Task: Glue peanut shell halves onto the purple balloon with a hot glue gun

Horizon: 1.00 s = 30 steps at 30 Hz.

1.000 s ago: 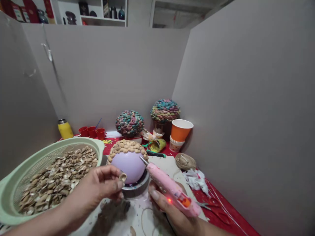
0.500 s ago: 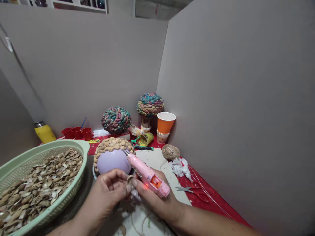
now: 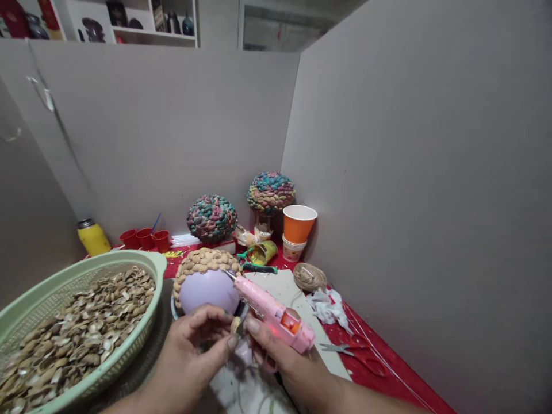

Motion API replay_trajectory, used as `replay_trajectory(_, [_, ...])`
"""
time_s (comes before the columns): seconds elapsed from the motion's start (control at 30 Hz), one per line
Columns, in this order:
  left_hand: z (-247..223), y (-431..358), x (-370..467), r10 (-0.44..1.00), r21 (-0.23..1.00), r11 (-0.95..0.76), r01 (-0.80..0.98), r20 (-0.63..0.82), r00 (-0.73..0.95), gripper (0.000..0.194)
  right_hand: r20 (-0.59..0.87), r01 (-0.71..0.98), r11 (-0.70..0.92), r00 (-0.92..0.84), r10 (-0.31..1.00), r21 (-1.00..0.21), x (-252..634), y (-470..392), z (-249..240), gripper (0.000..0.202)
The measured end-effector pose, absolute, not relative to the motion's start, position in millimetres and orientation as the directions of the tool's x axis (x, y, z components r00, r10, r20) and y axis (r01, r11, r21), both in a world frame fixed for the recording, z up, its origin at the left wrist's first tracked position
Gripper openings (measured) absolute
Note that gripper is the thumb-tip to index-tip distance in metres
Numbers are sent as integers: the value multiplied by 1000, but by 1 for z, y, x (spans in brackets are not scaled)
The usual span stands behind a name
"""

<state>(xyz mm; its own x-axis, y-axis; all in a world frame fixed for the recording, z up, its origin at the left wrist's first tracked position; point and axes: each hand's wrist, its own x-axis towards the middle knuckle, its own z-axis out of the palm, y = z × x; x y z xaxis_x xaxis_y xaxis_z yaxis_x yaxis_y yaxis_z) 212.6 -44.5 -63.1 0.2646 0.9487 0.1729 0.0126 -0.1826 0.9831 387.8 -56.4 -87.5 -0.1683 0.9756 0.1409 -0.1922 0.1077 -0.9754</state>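
Observation:
A small peanut shell (image 3: 235, 325) is pinched between the thumb and fingers of my left hand (image 3: 194, 351). My right hand (image 3: 293, 356) grips a pink hot glue gun (image 3: 271, 310), its metal nozzle pointing up and left across the edge of a balloon. The lilac balloon (image 3: 209, 292) rests in a bowl (image 3: 173, 307) just beyond my hands. Rows of peanut shells (image 3: 207, 260) cover its upper part, while the side facing me is bare. To the left, a green plastic colander (image 3: 157, 270) holds many loose shell halves (image 3: 90, 328).
Behind stand two balls of coloured shells (image 3: 212, 218), red cups (image 3: 161, 241), a yellow bottle (image 3: 94, 237) and an orange paper cup (image 3: 299, 224). On the right lie a twine ball (image 3: 309, 277), crumpled tissue (image 3: 330, 307) and scissors (image 3: 357, 352). Grey panels (image 3: 409, 190) enclose the table.
The whole view has shifted, so everything sits lower and further right. My left hand has drawn slightly away from my right, still pinching the shell. The glue gun stays in my right hand.

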Motion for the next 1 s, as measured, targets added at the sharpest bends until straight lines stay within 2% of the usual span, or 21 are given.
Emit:
replay_trajectory(0.07, [-65, -44, 209, 877, 877, -456, 154, 413, 246, 7, 124, -205, 82, -205, 971, -975, 387, -57, -89, 53])
replay_trajectory(0.13, [-69, -42, 205, 785, 758, -611, 229, 541, 302, 18, 122, -191, 74, -254, 959, -979, 387, -57, -89, 51])
replay_trajectory(0.27, [-83, -39, 199, 718, 684, -688, 243, 592, 366, 30, 133, -140, 93, -310, 941, -986, 387, -60, -87, 45])
replay_trajectory(0.37, [-90, -42, 200, 737, 715, -671, 195, 616, 278, 32, 205, -142, 171, -285, 936, -975, 388, -63, -79, 41])
replay_trajectory(0.43, [-89, -46, 202, 815, 803, -579, 139, 570, 103, 27, 288, -82, 276, -270, 919, -958, 390, -63, -73, 35])
replay_trajectory(0.5, [-85, -49, 206, 920, 920, -392, 15, 392, -28, 21, 392, 37, 420, -288, 874, -907, 393, -61, -71, 26])
replay_trajectory(0.57, [-79, -51, 211, 989, 982, -138, -132, 144, 37, 23, 506, 158, 567, -306, 806, -808, 395, -57, -74, 19])
replay_trajectory(0.63, [-74, -51, 215, 981, 967, 70, -246, -23, 191, 29, 633, 240, 704, -314, 708, -669, 397, -52, -85, 16])
replay_trajectory(0.7, [-70, -52, 219, 957, 926, 182, -332, -89, 276, 34, 740, 241, 815, -341, 579, -526, 397, -47, -97, 17])
replay_trajectory(0.77, [-65, -53, 222, 943, 889, 249, -384, -133, 305, 38, 779, 203, 864, -373, 503, -460, 397, -43, -105, 20])
replay_trajectory(0.9, [-57, -56, 222, 921, 850, 322, -417, -179, 347, 35, 739, 209, 828, -376, 559, -520, 397, -46, -99, 16])
replay_trajectory(1.0, [-56, -55, 219, 921, 854, 309, -419, -159, 356, 31, 603, 198, 696, -375, 704, -690, 396, -53, -83, 18])
